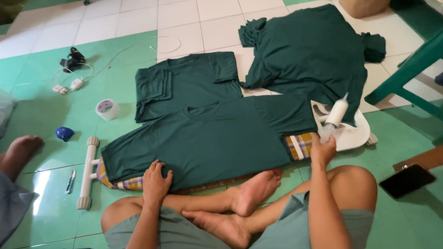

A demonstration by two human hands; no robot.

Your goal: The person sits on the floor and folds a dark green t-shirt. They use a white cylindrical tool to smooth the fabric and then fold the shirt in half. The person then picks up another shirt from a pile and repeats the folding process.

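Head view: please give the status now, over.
Left hand flat on dark green T-shirt, holding nothing. Right hand gripping spray bottle at board's end. Shirt lies spread on ironing board. Nothing on top of it.

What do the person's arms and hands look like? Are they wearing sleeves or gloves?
Both arms are bare, with no sleeves in view. The left hand and right hand have no gloves, and no rings, watch or bracelets can be seen. The only clothing visible is a pair of grey-green shorts.

Bare green floor (43, 93) lies open left of the shirts (202, 135), save a tape roll (107, 108) and cables (70, 79).
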